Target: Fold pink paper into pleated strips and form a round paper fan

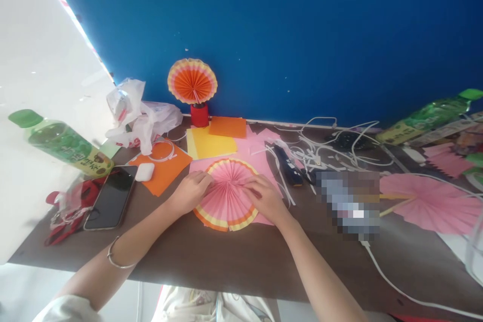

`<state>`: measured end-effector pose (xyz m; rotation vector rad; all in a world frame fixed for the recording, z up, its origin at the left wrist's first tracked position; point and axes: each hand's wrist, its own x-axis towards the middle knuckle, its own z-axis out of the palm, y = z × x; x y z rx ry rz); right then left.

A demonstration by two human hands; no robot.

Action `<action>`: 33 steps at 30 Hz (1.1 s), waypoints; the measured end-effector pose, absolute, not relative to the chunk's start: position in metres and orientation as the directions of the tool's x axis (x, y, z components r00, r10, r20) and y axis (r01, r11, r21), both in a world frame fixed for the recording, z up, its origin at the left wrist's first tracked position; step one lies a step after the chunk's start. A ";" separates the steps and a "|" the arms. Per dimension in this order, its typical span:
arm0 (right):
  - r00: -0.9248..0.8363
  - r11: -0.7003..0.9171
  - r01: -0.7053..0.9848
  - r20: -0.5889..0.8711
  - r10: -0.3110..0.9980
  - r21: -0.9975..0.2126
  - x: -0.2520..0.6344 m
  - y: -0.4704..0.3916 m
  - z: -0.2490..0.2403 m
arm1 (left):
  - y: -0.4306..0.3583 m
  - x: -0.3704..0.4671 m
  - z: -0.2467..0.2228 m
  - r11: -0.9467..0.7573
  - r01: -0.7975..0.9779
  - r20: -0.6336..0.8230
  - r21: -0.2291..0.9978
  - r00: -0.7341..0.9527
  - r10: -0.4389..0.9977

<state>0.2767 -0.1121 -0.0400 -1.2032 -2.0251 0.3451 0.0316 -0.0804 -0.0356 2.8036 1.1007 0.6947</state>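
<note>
A round pleated paper fan [228, 201], pink with a yellow and orange rim, lies spread out in front of me. My left hand [193, 190] grips its left side with bent fingers. On the right side, my right hand [262, 193] has its thumb and fingers closed on the pleats. The fan rests partly over pink paper sheets [269, 158], close to a yellow sheet [211, 144]. Behind stands a finished-looking orange, pink and yellow fan [192, 80] on a red container [199, 115].
Left are a green-capped bottle [70, 143], a phone [111, 198], a white earphone case [145, 172], orange paper [162, 163] and a plastic bag [141, 115]. Right are tangled white cables [309, 153], a pixelated object [347, 204], a pink fan [433, 201] and another bottle [426, 115].
</note>
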 end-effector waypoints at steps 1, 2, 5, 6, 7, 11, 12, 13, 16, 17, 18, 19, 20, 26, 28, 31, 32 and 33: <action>-0.282 0.530 0.645 0.474 0.834 -0.550 0.277 -0.112 -0.040 | -0.080 0.032 -0.035 -0.751 0.630 0.403 0.197 0.646 0.648; -0.279 0.539 0.649 0.490 0.826 -0.538 0.276 -0.112 -0.040 | -0.080 0.032 -0.034 -0.758 0.626 0.419 0.186 0.647 0.637; -0.272 0.571 0.663 0.555 0.786 -0.484 0.276 -0.112 -0.040 | -0.081 0.032 -0.029 -0.784 0.609 0.485 0.121 0.653 0.582; -0.270 0.583 0.670 0.582 0.767 -0.459 0.275 -0.112 -0.039 | -0.082 0.031 -0.028 -0.791 0.605 0.514 0.091 0.652 0.558; -0.265 0.594 0.679 0.610 0.747 -0.431 0.275 -0.113 -0.039 | -0.083 0.031 -0.026 -0.794 0.604 0.544 0.062 0.647 0.534; -0.247 0.592 0.739 0.688 0.683 -0.322 0.277 -0.119 -0.038 | -0.087 0.028 -0.022 -0.775 0.632 0.634 0.000 0.599 0.489; -0.245 0.583 0.756 0.698 0.673 -0.296 0.277 -0.121 -0.038 | -0.088 0.027 -0.021 -0.767 0.641 0.644 -0.003 0.588 0.489; -0.246 0.575 0.773 0.708 0.662 -0.269 0.278 -0.123 -0.039 | -0.088 0.026 -0.021 -0.761 0.648 0.654 -0.003 0.577 0.489; -0.260 0.564 0.805 0.745 0.614 -0.183 0.279 -0.128 -0.039 | -0.090 0.024 -0.020 -0.758 0.652 0.700 0.002 0.541 0.467; -0.266 0.565 0.810 0.758 0.595 -0.159 0.279 -0.129 -0.039 | -0.091 0.023 -0.020 -0.759 0.651 0.723 -0.006 0.528 0.447; -0.271 0.567 0.812 0.770 0.578 -0.140 0.279 -0.131 -0.039 | -0.092 0.023 -0.019 -0.761 0.649 0.745 -0.017 0.515 0.423; -0.272 0.569 0.812 0.778 0.566 -0.130 0.279 -0.131 -0.039 | -0.093 0.023 -0.019 -0.763 0.645 0.764 -0.027 0.506 0.401; -0.271 0.571 0.811 0.782 0.562 -0.129 0.278 -0.132 -0.038 | -0.093 0.023 -0.019 -0.769 0.639 0.772 -0.024 0.501 0.392; -0.198 0.576 0.774 0.764 0.615 -0.263 0.276 -0.127 -0.033 | -0.087 0.029 -0.018 -0.632 0.537 0.660 0.559 0.174 0.731; -0.176 0.570 0.773 0.768 0.616 -0.280 0.274 -0.123 -0.030 | -0.082 0.031 -0.018 -0.473 0.326 0.460 0.819 0.120 0.880; -0.173 0.553 0.787 0.764 0.622 -0.272 0.270 -0.120 -0.026 | -0.077 0.032 -0.016 -0.177 0.111 0.131 0.978 0.331 0.934; -0.179 0.554 0.788 0.761 0.624 -0.268 0.269 -0.119 -0.026 | -0.077 0.032 -0.016 -0.104 0.098 0.057 0.990 0.395 0.917; -0.184 0.555 0.788 0.759 0.625 -0.266 0.268 -0.119 -0.025 | -0.077 0.033 -0.015 -0.054 0.092 0.008 0.994 0.442 0.897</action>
